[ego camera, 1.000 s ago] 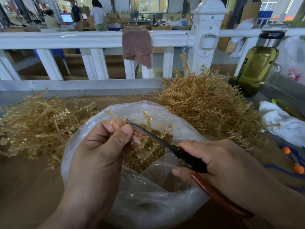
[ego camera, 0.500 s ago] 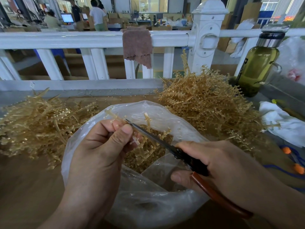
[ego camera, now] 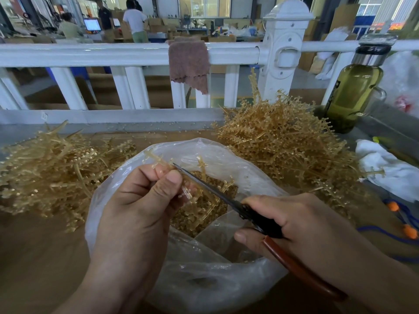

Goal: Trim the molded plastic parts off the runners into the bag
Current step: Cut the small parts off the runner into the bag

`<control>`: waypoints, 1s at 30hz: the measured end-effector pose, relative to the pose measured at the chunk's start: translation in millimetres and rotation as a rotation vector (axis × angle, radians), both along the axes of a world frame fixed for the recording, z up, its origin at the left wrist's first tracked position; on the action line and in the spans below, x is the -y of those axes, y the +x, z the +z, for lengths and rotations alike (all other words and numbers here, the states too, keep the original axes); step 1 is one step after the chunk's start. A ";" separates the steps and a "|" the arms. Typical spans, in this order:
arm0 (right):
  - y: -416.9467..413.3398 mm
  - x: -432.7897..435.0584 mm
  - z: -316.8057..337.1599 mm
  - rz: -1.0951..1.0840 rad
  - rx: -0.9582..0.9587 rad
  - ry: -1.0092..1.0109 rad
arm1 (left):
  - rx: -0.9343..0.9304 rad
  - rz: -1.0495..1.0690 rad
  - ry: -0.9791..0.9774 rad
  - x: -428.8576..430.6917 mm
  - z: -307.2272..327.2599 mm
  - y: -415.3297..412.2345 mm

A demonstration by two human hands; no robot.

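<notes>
- Head view: the left hand (ego camera: 138, 200) is pinched shut on an amber plastic runner (ego camera: 158, 160), thumb pressed over the fingers, holding it above the open mouth of a clear bag (ego camera: 204, 279).
- The right hand (ego camera: 301, 225) is wrapped tight around scissors (ego camera: 256, 217) with a reddish-brown handle; the thin blades reach up and left, tip just at the left fingertips and against the runner.
- I cannot tell whether the blades are parted or closed.
- Down in the bag lies a heap of small amber cut parts (ego camera: 204, 211), directly beneath the two hands.
- The bag sits on the brown counter (ego camera: 34, 257) between two tangled piles of runners: a left pile (ego camera: 52, 173) and a taller right pile (ego camera: 283, 146).
- Behind them runs a white railing (ego camera: 113, 53) with a brown cloth (ego camera: 188, 62) draped over it.
- At the far right stands a bottle of yellow-green liquid (ego camera: 353, 91), with a crumpled white rag (ego camera: 390, 171) nearer.
</notes>
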State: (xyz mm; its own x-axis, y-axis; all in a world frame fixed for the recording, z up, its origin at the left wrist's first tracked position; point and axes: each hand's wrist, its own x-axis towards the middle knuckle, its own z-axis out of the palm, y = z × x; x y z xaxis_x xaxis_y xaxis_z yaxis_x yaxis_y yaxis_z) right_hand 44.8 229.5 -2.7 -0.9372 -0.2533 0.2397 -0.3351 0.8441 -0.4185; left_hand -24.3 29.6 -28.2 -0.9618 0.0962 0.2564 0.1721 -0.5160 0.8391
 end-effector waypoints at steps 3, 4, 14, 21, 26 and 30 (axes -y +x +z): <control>0.0 0.3 -0.3 -0.008 -0.002 0.002 | 0.010 0.009 0.001 -0.5 0.2 0.0; 0.2 0.7 -0.2 -0.009 0.002 0.005 | 0.013 0.011 0.001 -0.6 0.3 -0.2; 2.0 2.5 4.3 -0.021 0.029 0.019 | 0.004 0.017 -0.013 0.3 -3.6 -2.2; 1.7 1.4 1.7 -0.014 0.023 0.014 | 0.000 0.003 -0.013 1.3 -4.0 -2.7; 0.4 1.2 -1.4 0.004 0.004 0.007 | -0.032 0.006 -0.049 1.9 -4.8 -4.0; -0.2 1.1 -4.4 -0.026 -0.032 0.008 | -0.044 -0.007 -0.044 1.6 -5.8 -3.3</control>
